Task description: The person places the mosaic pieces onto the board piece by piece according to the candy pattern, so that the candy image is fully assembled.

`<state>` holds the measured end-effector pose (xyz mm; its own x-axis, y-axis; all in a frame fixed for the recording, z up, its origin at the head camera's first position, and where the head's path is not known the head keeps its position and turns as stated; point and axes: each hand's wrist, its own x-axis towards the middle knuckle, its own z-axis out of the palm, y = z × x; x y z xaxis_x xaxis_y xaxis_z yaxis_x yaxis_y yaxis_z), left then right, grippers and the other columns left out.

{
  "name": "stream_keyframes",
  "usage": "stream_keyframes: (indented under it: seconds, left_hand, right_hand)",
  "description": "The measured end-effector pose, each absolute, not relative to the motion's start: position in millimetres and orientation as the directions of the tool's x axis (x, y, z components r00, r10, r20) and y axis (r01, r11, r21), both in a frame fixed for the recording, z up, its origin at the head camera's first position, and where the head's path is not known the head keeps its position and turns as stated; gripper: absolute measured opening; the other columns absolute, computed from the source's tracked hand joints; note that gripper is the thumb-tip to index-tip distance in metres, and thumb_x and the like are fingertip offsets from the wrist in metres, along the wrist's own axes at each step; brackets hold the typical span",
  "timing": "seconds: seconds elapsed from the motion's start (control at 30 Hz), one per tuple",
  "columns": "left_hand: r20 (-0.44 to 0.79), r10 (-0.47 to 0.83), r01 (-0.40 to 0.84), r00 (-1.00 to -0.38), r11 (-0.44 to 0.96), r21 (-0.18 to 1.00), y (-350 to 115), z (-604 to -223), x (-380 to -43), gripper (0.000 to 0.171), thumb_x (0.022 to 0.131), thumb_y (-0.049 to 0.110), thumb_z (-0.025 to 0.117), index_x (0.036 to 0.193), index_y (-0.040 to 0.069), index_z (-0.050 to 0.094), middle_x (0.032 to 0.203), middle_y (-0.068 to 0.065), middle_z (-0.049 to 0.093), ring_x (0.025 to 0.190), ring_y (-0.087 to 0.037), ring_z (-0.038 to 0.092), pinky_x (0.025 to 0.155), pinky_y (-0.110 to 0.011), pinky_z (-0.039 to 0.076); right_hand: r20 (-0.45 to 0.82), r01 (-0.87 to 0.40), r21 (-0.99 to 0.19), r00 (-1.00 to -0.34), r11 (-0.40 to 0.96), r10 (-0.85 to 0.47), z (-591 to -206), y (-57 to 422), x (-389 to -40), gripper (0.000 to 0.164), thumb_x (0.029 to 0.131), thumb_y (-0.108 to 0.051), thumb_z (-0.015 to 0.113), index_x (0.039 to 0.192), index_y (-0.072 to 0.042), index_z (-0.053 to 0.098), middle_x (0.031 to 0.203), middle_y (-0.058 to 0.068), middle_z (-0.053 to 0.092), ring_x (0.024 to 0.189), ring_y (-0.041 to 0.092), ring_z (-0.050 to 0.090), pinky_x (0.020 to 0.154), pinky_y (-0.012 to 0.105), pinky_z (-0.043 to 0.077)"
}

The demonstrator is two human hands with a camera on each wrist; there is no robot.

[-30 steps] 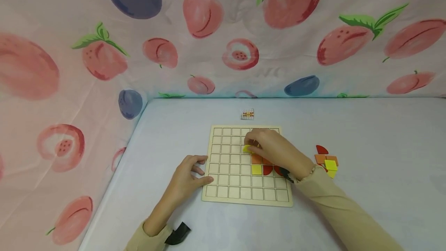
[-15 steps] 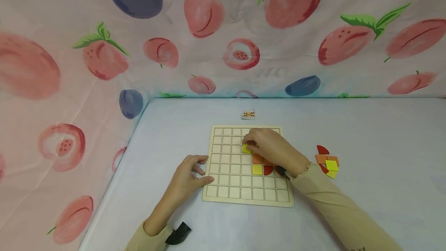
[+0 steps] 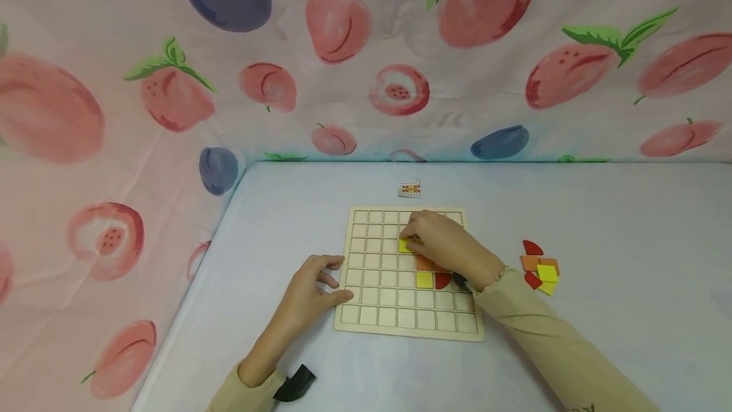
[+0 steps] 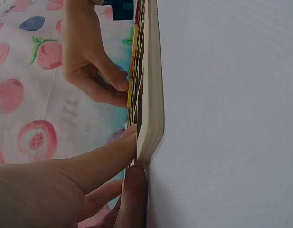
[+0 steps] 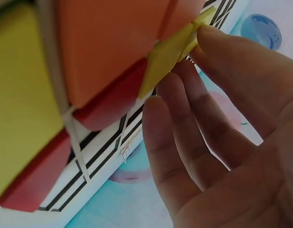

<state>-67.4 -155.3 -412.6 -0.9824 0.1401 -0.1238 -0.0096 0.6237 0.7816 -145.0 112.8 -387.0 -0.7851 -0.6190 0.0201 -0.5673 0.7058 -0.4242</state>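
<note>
A pale wooden grid board (image 3: 368, 316) lies flat on the table. My right hand (image 3: 452, 243) reaches over its upper right part, thumb and fingertips pinching a yellow tile (image 3: 403, 246) at a square near the middle columns. Close by on the grid sit an orange tile (image 3: 424, 262), a yellow square tile (image 3: 424, 280) and a red rounded tile (image 3: 442, 280); the hand and sleeve hide others. My left hand (image 3: 309, 291) rests at the board's left edge, thumb and fingers spread apart. In the left wrist view its fingertips touch the board's rim (image 4: 153, 109).
Right of the board lies a small pile of loose tiles: a red quarter-round (image 3: 532, 248), an orange one (image 3: 529, 262), a yellow square (image 3: 547, 273) and more. A small patterned card (image 3: 410, 189) lies behind the board. Fruit-print cloth (image 3: 343, 88) walls the back and left.
The right hand stays at nearly the same spot, its fingers shifting slightly round the yellow tile, which settles flatter on the grid. The left hand has not moved.
</note>
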Motion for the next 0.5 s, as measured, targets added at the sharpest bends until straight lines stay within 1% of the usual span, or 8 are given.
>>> stream_keyframes:
  seconds: [0.13, 0.37, 0.5]
  left_hand:
    - [-0.124, 0.135, -0.013, -0.983, 0.624, 0.781, -154.7, -412.6, -67.1, 0.061, 0.076, 0.010, 0.086, 0.132, 0.009, 0.061, 0.119, -0.003, 0.059, 0.091, -0.013, 0.059, 0.073, -0.024, 0.053]
    - [-0.123, 0.137, -0.010, -0.983, 0.630, 0.776, -154.2, -412.0, -66.9, 0.061, 0.076, 0.010, 0.086, 0.132, 0.009, 0.061, 0.118, -0.003, 0.059, 0.091, -0.013, 0.059, 0.074, -0.024, 0.052]
    - [-0.122, 0.137, -0.008, -0.983, 0.631, 0.776, -154.1, -411.9, -67.1, 0.061, 0.076, 0.010, 0.086, 0.132, 0.009, 0.061, 0.118, -0.003, 0.059, 0.091, -0.013, 0.059, 0.074, -0.024, 0.052]
  right_hand:
    - [0.008, -0.558, -0.407, -0.794, 0.723, -0.608, -386.1, 111.8, -143.5, 0.020, 0.090, -0.011, 0.073, 0.109, -0.007, 0.074, 0.101, 0.006, 0.067, 0.088, 0.019, 0.062, 0.077, 0.033, 0.053]
    - [0.006, -0.537, -0.399, -0.812, 0.743, -0.583, -386.8, 112.7, -141.7, 0.026, 0.090, -0.018, 0.075, 0.113, -0.007, 0.071, 0.109, 0.008, 0.067, 0.096, 0.022, 0.063, 0.086, 0.039, 0.054]
    - [0.021, -0.539, -0.398, -0.815, 0.742, -0.580, -386.5, 118.2, -140.1, 0.026, 0.090, -0.017, 0.075, 0.112, -0.005, 0.071, 0.108, 0.008, 0.067, 0.095, 0.021, 0.063, 0.085, 0.038, 0.054]
